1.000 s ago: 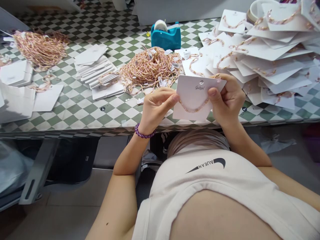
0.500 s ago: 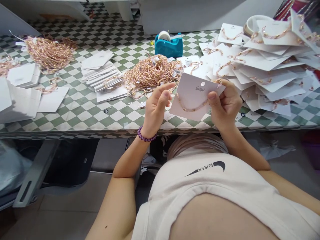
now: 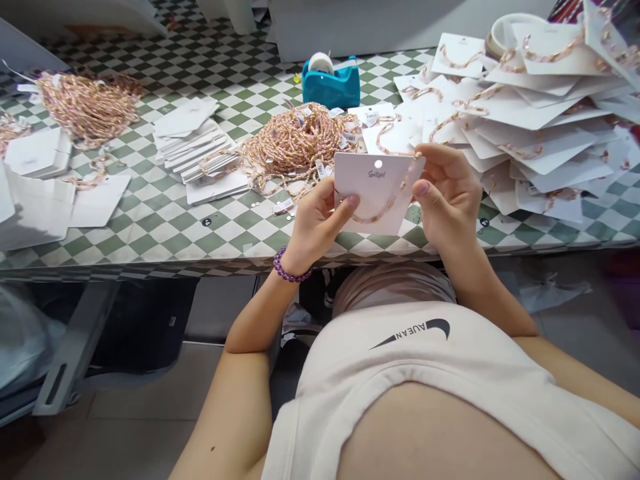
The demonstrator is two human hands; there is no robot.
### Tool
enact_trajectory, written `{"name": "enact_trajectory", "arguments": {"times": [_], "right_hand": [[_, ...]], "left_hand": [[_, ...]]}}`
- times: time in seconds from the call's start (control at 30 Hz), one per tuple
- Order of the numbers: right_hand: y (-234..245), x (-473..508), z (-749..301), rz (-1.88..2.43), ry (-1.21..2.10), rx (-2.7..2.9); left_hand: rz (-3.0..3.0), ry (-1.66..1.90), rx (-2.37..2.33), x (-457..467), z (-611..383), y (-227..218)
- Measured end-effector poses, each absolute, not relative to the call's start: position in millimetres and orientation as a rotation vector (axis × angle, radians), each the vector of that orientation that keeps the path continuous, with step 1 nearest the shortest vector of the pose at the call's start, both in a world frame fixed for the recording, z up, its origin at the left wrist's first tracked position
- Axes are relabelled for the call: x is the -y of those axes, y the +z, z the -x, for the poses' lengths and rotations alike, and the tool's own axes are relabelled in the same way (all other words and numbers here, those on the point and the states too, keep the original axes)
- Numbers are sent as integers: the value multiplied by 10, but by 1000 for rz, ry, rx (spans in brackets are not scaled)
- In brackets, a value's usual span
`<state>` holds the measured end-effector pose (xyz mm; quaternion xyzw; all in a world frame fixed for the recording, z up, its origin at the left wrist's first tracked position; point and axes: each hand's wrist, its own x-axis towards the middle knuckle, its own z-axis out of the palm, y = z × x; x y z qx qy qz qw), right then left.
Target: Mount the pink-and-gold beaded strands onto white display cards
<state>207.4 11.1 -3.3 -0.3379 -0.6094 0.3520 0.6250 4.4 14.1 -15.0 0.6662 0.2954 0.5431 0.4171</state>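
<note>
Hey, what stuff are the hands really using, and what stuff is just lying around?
Being used:
left hand
right hand
white card
beaded chain

Lying around:
blue tape dispenser
heap of beaded chains
stack of blank cards

- Right fingers (image 3: 443,163) hide one end of the necklace (image 3: 387,208) on the card (image 3: 380,193).
- Script (image 3: 377,174) on the card is too small to read.
- Tags (image 3: 321,167) on the bead pile (image 3: 295,143) are too small to read.
- Carded necklaces (image 3: 545,100) run off the right edge.
</note>
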Motion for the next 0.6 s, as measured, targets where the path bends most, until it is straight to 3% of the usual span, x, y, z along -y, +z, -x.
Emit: {"name": "enact_trajectory", "arguments": {"times": [0.3,0.6], "right_hand": [[-103,-226,-2140,748,715,1306],[-97,-246,-2138,757,839,1300]], "left_hand": [[-1711,1395,-779,-171,-37,-172],[-1725,1481,-808,-186,-27,-181]]}}
